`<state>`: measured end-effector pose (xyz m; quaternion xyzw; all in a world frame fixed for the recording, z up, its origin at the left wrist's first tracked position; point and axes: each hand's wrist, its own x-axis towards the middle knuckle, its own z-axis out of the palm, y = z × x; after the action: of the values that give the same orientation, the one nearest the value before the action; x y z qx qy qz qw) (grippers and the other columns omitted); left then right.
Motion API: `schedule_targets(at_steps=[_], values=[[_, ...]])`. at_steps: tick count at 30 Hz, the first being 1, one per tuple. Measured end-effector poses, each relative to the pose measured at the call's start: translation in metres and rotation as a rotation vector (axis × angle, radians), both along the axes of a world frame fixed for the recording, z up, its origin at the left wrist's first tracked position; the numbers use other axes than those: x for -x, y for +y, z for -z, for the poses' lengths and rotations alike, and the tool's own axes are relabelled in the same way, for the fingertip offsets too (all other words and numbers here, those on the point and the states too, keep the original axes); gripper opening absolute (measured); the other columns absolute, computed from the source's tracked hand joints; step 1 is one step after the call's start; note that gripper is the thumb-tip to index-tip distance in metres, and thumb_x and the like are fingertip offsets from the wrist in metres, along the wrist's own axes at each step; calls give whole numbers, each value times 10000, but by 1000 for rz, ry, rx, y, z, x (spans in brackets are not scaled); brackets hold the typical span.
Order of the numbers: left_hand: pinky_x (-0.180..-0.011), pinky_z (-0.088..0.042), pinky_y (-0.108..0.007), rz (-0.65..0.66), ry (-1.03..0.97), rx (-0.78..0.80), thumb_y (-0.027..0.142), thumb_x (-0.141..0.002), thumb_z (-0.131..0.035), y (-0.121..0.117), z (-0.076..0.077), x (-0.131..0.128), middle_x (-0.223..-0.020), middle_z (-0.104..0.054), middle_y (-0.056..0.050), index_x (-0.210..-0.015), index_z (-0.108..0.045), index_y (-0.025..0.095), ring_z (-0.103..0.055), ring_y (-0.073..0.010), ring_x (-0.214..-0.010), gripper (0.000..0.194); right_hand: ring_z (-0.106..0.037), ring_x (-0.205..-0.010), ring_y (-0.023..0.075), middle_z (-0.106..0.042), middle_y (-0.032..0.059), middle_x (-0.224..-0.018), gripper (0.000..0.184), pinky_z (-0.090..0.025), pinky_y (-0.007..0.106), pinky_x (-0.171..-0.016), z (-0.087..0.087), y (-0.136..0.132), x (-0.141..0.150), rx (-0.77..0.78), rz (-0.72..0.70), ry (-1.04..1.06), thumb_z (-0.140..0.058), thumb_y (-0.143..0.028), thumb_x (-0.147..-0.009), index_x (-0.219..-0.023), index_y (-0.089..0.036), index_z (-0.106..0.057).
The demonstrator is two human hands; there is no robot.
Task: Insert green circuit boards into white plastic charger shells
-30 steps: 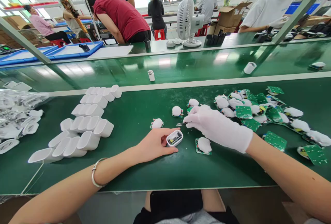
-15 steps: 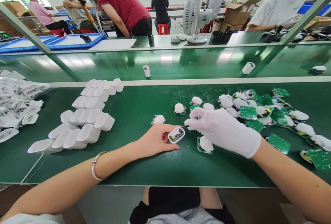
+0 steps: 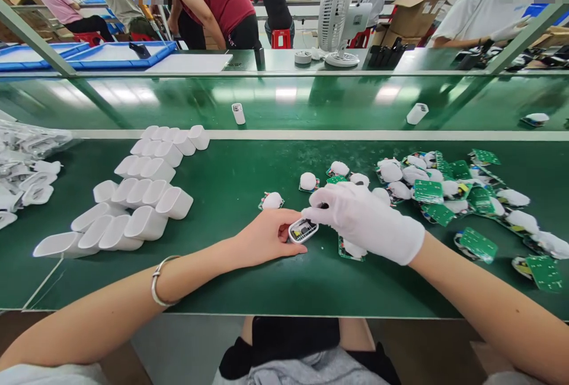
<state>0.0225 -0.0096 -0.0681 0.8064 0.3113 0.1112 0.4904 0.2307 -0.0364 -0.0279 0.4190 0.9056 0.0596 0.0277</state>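
Observation:
My left hand [image 3: 271, 234], bare and with a bangle at the wrist, is closed round a white oval plastic housing [image 3: 293, 240] just above the green bench. The housing's open end faces up, and dark and yellow electronic parts show inside. My right hand [image 3: 355, 216] wears a white glove. Its thumb and fingers are pinched at the housing's upper right rim; whatever lies between the fingertips is hidden. Beneath the glove a green circuit board with a white pad [image 3: 353, 249] is partly covered. Another padded circuit board [image 3: 271, 201] lies just beyond my left hand.
Rows of white housings [image 3: 144, 222] stand at left, beside bagged white parts [image 3: 31, 148]. Several circuit boards [image 3: 429, 191] are heaped at right. Beyond a pale strip runs a green belt [image 3: 311, 103] carrying white housings [image 3: 239, 114]. Co-workers and a fan [image 3: 336, 15] are farther back.
My right hand has moved slightly left and its fingertips now meet the housing's rim. The pieces on the far belt have shifted left. The view has tilted a little downward.

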Motion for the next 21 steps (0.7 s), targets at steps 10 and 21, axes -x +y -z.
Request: schedule_targets(at_steps=[10, 21], values=[[-539, -292, -209, -2, -20, 30, 263, -738, -691, 0, 2, 0, -711, -438, 41, -804, -575, 161, -325, -84, -613, 168, -484, -671, 119, -592, 32, -992, 318, -196, 251, -515, -8, 0, -1, 27, 59, -32, -441, -36, -835, -932, -248, -657], [-673, -458, -252, -551, 24, -268, 328, -730, -651, 43, -47, -10, -962, -613, -35, -993, -643, 171, -568, -156, -756, 306, -553, -704, 132, -620, 52, -898, 203, -303, 252, -582, -1, 2, -26, 72, 201, 83, -483, -231, -908, -852, -218, -677]])
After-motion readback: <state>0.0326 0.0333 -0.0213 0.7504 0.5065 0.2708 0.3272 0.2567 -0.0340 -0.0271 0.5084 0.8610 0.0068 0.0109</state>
